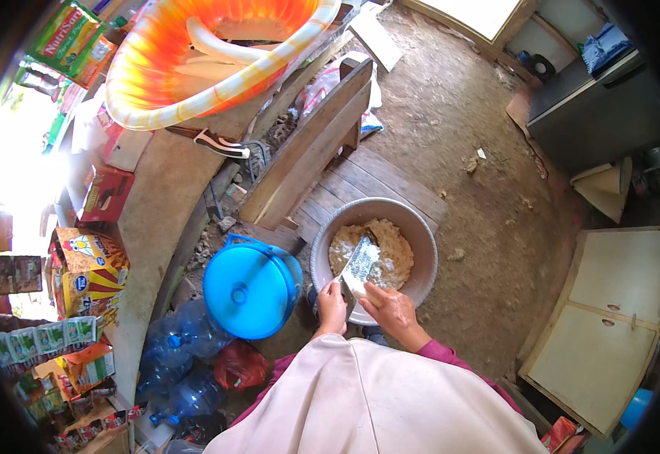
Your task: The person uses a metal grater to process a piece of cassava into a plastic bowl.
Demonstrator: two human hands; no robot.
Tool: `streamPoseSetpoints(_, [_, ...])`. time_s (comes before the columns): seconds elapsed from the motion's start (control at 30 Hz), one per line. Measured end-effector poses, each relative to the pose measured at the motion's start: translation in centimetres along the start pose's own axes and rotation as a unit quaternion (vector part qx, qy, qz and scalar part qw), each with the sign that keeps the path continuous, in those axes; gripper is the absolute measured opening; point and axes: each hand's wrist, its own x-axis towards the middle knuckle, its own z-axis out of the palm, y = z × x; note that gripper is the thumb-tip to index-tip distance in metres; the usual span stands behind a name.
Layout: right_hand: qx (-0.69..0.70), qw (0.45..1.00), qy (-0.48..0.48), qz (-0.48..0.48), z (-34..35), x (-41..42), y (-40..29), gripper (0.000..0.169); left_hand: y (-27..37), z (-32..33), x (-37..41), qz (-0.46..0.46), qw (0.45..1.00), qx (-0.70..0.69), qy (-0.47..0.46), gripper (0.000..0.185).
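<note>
My left hand grips the near end of a metal grater, which slants down into a large grey basin. Pressed on the grater's near part is a white peeled piece of food, held under the fingers of my right hand. What kind of food it is, I cannot tell. Pale, crumbly grated material covers the basin's bottom, with whiter shreds around the grater. The grater's far end rests in this heap.
Left of the basin stands a blue lidded bucket, with large plastic bottles and a red plastic bag nearby. A wooden bench lies beyond. A knife rests on the left counter. Cabinets stand right.
</note>
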Motion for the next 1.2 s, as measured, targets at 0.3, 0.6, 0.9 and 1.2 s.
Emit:
streamPoseSetpoints(0.3, [0.032,0.999,0.005,0.002,1.3,1.4,1.9,0.04,-3.1,-0.1,2.6,0.016,0.999,0.008,0.04,0.033])
streamPoseSetpoints(0.6, [0.142,0.99,0.022,0.017,2.9,-0.4,3.4,0.039,-4.2,0.7,3.5,0.098,0.993,0.058,0.037,0.028])
streamPoseSetpoints(0.9, [0.164,0.986,-0.036,0.023,3.7,0.1,5.6,0.036,-2.5,0.9,1.5,0.089,0.988,0.108,0.069,0.033])
streamPoseSetpoints(1.2, [0.144,0.988,-0.014,0.045,3.4,-0.6,3.8,0.033,0.4,1.0,-0.4,0.058,0.986,0.135,0.079,0.035])
